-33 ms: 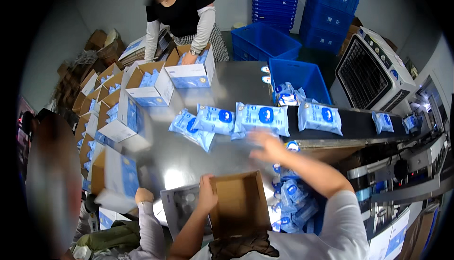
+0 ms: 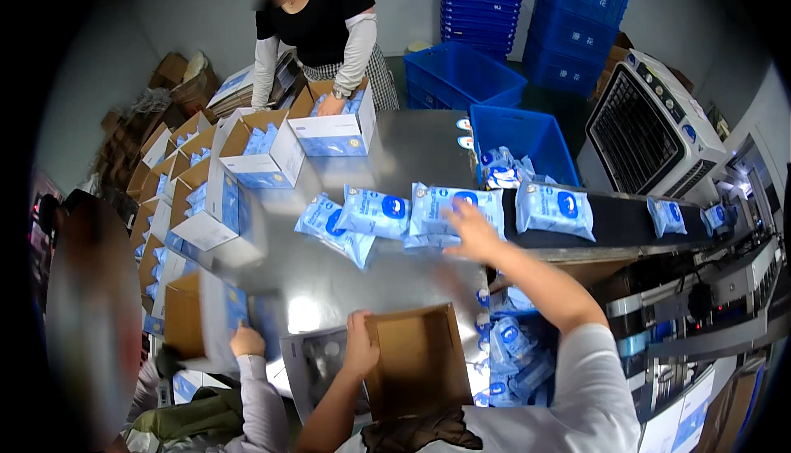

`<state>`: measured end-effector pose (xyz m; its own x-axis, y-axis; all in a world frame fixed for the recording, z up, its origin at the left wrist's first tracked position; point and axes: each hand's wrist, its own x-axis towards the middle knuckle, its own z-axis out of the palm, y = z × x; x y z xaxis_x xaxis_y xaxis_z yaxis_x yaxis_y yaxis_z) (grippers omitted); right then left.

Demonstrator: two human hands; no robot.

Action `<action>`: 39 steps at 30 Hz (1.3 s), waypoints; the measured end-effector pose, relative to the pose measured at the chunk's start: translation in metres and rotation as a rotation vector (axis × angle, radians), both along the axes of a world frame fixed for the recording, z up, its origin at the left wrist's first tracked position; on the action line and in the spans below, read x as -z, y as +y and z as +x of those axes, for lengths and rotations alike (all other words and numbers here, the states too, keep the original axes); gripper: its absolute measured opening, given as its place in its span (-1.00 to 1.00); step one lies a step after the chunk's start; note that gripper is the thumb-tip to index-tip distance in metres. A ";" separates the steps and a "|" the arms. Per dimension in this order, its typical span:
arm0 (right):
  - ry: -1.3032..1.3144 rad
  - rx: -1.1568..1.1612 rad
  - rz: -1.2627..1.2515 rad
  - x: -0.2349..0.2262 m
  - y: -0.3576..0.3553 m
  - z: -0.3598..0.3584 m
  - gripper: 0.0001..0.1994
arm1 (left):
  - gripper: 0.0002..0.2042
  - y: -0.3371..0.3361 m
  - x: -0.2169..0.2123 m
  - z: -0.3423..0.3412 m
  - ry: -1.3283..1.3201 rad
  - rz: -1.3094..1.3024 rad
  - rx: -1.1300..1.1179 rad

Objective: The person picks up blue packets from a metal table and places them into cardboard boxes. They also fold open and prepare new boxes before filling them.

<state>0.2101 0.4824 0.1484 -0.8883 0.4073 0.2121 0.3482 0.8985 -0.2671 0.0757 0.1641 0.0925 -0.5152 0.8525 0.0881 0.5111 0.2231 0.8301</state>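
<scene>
Right hand (image 2: pixel 468 232) was stretched out over the steel table (image 2: pixel 346 284), fingers spread flat and open, palm coming down on a blue and white soft pack (image 2: pixel 441 206) without being closed around it. Left hand (image 2: pixel 359 346) was clamped on the left rim of an open brown carton (image 2: pixel 420 362) sitting at the near table edge, right in front of the wearer.

Room to move was decent: a bare shiny stretch of table lay between the carton and the row of packs, but the left side was crowded with boxes.

The packs were all the same, pale blue pillows with a dark blue round mark. A few lay in a loose row on the table, one more pack (image 2: pixel 554 208) sat on the black conveyor belt (image 2: pixel 626 222) to the right, and smaller ones further down it.

A blue crate (image 2: pixel 527 136) behind the belt held a few packs, and another bin by the wearer's right knee was stuffed with them. The white and blue cartons (image 2: pixel 334 131) across the table had packs standing in them, with another person's hand in one. A second co-worker's hand (image 2: pixel 247 342) held a box (image 2: pixel 202 321) at lower left.
</scene>
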 end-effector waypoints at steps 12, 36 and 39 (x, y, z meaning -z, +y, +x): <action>-0.223 -0.590 -1.645 -0.064 -0.049 -0.051 0.10 | -0.46 0.007 -0.017 0.003 -0.135 -0.053 -0.040; -0.178 -0.039 -0.934 -0.012 0.050 -0.068 0.22 | -0.56 0.007 -0.062 -0.007 0.135 -0.097 0.405; -0.206 -0.457 -1.443 -0.088 0.000 -0.045 0.24 | -0.60 0.027 -0.071 0.050 0.020 -0.621 0.537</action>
<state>0.1651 0.4824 0.2363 -0.9547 -0.1574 -0.2524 0.2618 -0.0412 -0.9643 0.1262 0.1911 0.1639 -0.0264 0.8788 -0.4765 0.6922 0.3599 0.6255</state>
